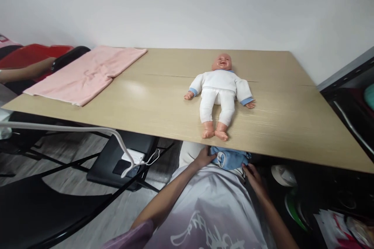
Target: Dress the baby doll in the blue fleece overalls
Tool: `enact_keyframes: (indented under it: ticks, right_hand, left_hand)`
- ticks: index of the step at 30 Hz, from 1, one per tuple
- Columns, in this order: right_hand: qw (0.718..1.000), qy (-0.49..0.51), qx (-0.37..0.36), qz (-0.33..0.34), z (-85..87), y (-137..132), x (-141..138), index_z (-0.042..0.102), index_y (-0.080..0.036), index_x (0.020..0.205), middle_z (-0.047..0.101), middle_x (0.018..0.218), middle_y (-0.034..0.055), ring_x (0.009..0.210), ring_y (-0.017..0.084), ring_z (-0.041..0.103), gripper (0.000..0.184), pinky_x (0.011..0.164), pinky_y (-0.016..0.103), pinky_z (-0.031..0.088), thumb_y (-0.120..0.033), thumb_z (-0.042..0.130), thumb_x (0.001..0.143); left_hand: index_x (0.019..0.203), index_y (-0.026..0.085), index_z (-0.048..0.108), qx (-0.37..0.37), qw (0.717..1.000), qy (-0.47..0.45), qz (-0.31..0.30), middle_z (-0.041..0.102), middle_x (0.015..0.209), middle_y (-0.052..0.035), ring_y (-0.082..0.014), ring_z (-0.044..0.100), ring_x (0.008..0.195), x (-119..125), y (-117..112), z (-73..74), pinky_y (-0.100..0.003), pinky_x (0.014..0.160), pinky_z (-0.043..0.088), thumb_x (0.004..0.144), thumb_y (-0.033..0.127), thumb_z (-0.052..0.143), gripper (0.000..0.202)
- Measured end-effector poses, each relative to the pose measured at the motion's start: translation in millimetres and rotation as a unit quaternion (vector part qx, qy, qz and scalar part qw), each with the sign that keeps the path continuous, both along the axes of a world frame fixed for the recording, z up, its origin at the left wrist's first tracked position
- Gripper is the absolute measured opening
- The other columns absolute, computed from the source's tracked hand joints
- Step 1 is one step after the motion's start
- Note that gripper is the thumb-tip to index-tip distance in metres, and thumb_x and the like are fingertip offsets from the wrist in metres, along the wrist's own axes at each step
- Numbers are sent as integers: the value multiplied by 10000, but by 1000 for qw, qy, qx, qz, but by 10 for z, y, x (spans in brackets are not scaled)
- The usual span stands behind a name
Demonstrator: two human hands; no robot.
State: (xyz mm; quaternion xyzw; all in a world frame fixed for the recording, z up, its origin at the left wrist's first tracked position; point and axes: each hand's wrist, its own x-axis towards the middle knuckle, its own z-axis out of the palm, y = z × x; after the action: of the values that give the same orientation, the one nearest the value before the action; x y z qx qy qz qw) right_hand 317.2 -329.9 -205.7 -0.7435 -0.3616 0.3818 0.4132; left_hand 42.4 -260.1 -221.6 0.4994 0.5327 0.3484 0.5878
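A baby doll [219,79] in a white long-sleeved suit with blue cuffs lies on its back on the table [163,105], its feet towards me. Below the table's near edge, a blue cloth garment [232,158] with a pale patch rests on my lap. My left hand [205,158] is closed on the garment's left side. At its right side, my right hand [253,174] grips the edge. Some fingertips of both hands are hidden by the cloth.
A pink towel [87,72] lies at the table's left end, close to another person's arm [29,71]. Black folding chairs [125,163] stand at the left; one carries a white power bank [133,156] and cable. Dark shelving [347,97] stands at right.
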Motion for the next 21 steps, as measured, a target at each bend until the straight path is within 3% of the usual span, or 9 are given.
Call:
enact_keyframes:
  ticks: [2,5,9,12,14,15,17,21]
  right_hand:
    - [1000,19,-8,-7,13,57,18,735,-257,777,745,781,72,811,333,719,527,839,520,632,-740,787,574]
    - [999,47,1,-13,68,90,24,713,-261,833,719,796,44,830,307,711,542,871,488,617,-752,784,616]
    - [997,72,30,-14,232,-61,-33,672,-274,887,668,823,1,865,259,668,493,866,406,586,-712,796,698]
    - [994,96,47,-4,456,-286,-115,645,-280,926,686,896,-1,864,233,656,434,805,346,567,-666,786,788]
    - [988,131,78,34,658,-422,-200,619,-279,938,738,1004,23,895,236,690,408,798,340,579,-642,782,846]
    - [981,150,105,62,772,-471,-252,604,-277,938,763,1074,42,931,245,715,395,813,347,593,-627,778,880]
    - [961,177,174,121,1014,-516,-372,580,-275,942,790,1196,77,1026,269,759,359,864,378,624,-589,754,962]
    - [909,137,318,234,1501,-394,-622,546,-289,958,799,1166,92,1078,294,802,267,924,461,680,-481,687,1079]
  left_hand:
    - [1189,182,728,-19,999,-18,-29,796,1210,-125,-356,717,1254,30,-29,87,-547,1219,551,764,516,1008,609]
    - [1088,189,696,-29,997,-35,-62,746,1007,-50,-274,707,1015,-1,-176,321,-464,1082,582,818,512,923,479]
    - [984,217,651,-12,995,-43,-92,658,974,-9,-235,627,1012,-247,-430,809,-364,1034,532,856,525,859,393]
    - [922,220,655,-17,986,-56,-153,633,922,-2,-229,612,957,-557,-558,1185,-341,967,530,867,603,880,448]
    - [991,225,698,-8,959,-75,-274,688,981,-32,-246,641,975,-758,-603,1371,-362,966,540,966,700,812,489]
    - [1016,228,708,12,951,-80,-297,712,1010,-51,-259,656,994,-837,-618,1437,-380,980,545,1018,732,756,506]
    - [1100,230,721,55,954,-76,-283,733,1092,-84,-281,673,1065,-933,-642,1517,-413,1030,548,1088,757,663,531]
    - [1445,249,677,99,966,-100,-217,699,1420,-147,-332,661,1322,-867,-640,1573,-492,1195,524,1105,771,644,623]
